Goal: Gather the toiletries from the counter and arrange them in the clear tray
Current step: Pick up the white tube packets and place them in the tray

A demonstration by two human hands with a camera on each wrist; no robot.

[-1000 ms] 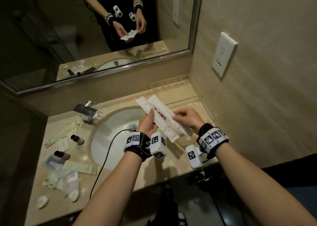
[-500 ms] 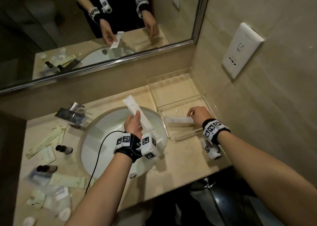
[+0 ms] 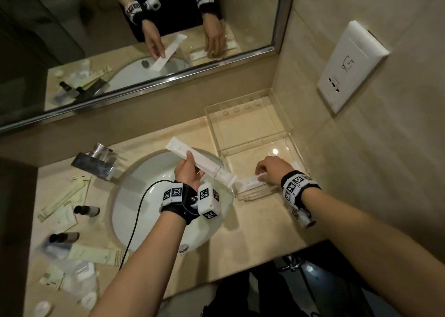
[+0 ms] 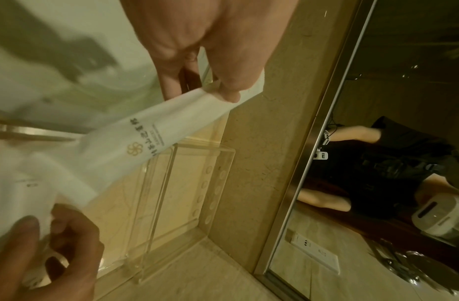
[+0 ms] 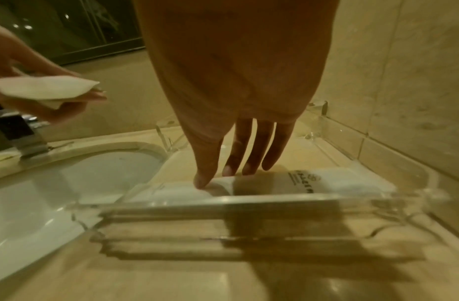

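The printing on both white packets is too blurred to read, and the small wrapped items at the left end of the beige stone bench (image 3: 245, 234) smear together so their kinds cannot be told. The near wall of the clear acrylic tray (image 5: 274, 200) blurs the lower edge of the flat white paper packet (image 5: 334, 183) lying inside it.

The right hand (image 3: 273, 169) reaches down into the tray's front compartment, fingers (image 5: 205, 173) straight and spread, tips pressing that packet flat against the tray floor beside the near wall. The left hand (image 3: 189, 174) is raised over the white oval sink basin (image 3: 134, 210), thumb and fingers pinching a long white paper sachet (image 3: 204, 163) near its middle; the sachet slants from the back of the basin towards the tray's left wall, its lower end just beside that wall.

The tray sits in the corner, against the tiled side wall and near the mirror (image 3: 96, 51). Its rear compartment and the front compartment behind the pressed packet lie bare. Two small dark-capped bottles (image 3: 88, 210) and pale green sachets (image 3: 65, 196) lie on the bench left of the basin, well apart from the tray.
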